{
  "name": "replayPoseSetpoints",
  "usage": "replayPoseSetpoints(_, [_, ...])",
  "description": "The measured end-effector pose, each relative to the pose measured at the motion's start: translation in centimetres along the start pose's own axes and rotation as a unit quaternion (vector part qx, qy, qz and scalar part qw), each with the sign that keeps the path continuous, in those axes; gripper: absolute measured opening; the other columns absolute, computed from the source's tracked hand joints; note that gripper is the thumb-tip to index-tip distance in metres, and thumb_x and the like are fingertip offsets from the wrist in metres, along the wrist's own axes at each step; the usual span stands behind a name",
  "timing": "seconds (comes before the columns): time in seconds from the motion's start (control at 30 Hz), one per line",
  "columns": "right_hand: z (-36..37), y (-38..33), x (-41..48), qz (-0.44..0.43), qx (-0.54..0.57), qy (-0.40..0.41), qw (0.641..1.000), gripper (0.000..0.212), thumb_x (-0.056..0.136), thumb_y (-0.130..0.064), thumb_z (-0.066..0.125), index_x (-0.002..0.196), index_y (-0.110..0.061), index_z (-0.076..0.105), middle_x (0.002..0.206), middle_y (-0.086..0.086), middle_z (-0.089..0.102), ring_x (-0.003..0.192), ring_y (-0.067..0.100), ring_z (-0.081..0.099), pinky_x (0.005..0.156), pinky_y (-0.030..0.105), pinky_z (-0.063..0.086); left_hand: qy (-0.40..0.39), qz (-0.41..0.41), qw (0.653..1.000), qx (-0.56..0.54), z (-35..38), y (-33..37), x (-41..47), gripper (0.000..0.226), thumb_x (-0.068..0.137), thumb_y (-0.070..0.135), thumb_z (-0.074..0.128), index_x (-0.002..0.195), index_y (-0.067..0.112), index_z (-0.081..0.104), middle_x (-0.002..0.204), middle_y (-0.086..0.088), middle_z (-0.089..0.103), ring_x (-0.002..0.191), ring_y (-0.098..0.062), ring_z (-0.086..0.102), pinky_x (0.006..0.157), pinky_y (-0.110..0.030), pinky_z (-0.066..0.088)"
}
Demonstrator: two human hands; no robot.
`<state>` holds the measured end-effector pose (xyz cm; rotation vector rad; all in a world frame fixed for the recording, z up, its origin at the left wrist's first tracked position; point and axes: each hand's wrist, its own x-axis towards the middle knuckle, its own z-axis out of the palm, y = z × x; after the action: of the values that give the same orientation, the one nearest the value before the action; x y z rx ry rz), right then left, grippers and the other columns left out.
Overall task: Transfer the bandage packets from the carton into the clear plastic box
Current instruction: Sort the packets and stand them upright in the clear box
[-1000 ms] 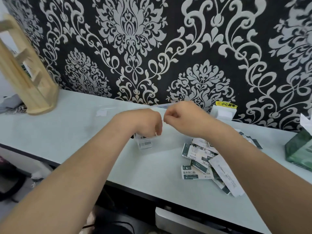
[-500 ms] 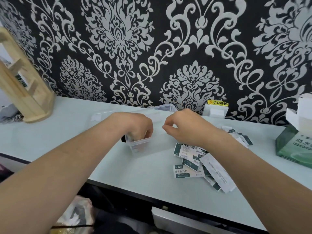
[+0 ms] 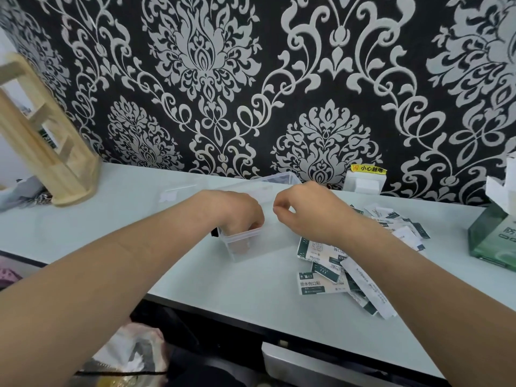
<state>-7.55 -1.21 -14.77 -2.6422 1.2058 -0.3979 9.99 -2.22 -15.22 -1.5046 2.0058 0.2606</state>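
The clear plastic box stands open in the middle of the pale table. My left hand dips into its near left corner; its fingertips show through the wall, and what they hold is hidden. Over the box's right side hovers my right hand, fingers curled and pinched with nothing visible in them. A loose pile of green-and-white bandage packets lies right of the box, partly under my right forearm. The green carton sits at the far right with its white flaps open.
A clear flat lid lies left of the box. A wooden rack stands at the far left. A white socket block with a yellow label sits against the patterned wall. The table's dark front edge runs below my arms.
My left hand has dropped from above the box down into its near left corner. My right hand stays over the box, fingers still curled.
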Motion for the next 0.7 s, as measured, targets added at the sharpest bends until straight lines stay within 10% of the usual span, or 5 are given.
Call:
replayPoseSetpoints(0.43, [-1.2, 1.3, -2.0, 0.038, 0.095, 0.094, 0.99, 0.022, 0.096, -0.023, 0.05, 0.097, -0.018, 0.071, 0.102, -0.008, 0.07, 0.083, 0.013, 0.062, 0.079, 0.035, 0.051, 0.002, 0.011, 1.0, -0.001, -0.1, -0.6, -0.3, 0.032, 0.069, 0.052, 0.072, 0.079, 0.026, 0.055, 0.087, 0.006, 0.058, 0.079, -0.017, 0.059, 0.064, -0.032, 0.053])
replayPoseSetpoints(0.7, [-2.3, 6.0, -5.9, 0.173, 0.186, 0.125, 0.959, 0.019, 0.095, -0.02, 0.054, 0.104, -0.024, 0.07, 0.102, -0.011, 0.067, 0.09, 0.007, 0.062, 0.07, 0.019, 0.046, 0.008, 0.007, 1.0, -0.025, -0.8, -1.0, -1.1, 0.04, 0.076, 0.036, 0.076, 0.114, 0.029, 0.064, 0.098, 0.012, 0.054, 0.091, -0.014, 0.052, 0.075, -0.025, 0.044])
